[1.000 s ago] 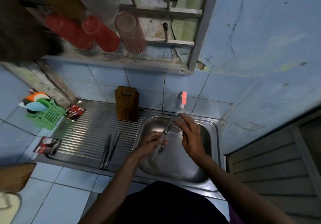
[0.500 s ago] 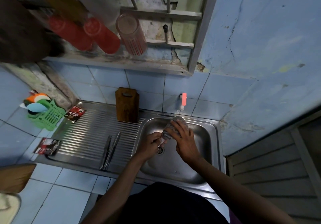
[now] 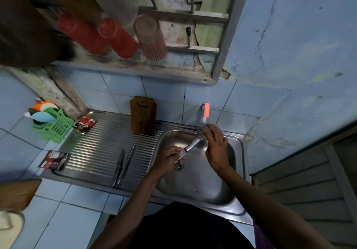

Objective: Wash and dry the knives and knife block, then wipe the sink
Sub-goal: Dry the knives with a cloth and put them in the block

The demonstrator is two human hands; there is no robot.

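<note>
Over the sink point(image 3: 238, 146), left hand point(image 3: 167, 160) grips knife point(image 3: 190, 148) by the blade; right hand point(image 3: 215, 144), fingers curled round scrubber point(image 3: 202, 135), has slid up from mid-knife to handle end.

Steel knife point(image 3: 190, 146) tilted over sink point(image 3: 199, 188); 2 knives point(image 3: 123, 164) on drainer.

knife point(image 3: 190, 147) blade: hidden in left hand point(image 3: 167, 160) | handle end: under right hand point(image 3: 216, 145)

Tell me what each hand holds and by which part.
Left hand grips the knife by its blade end, handle pointing up. Right hand holds a scrubber against the handle's tip.
</note>
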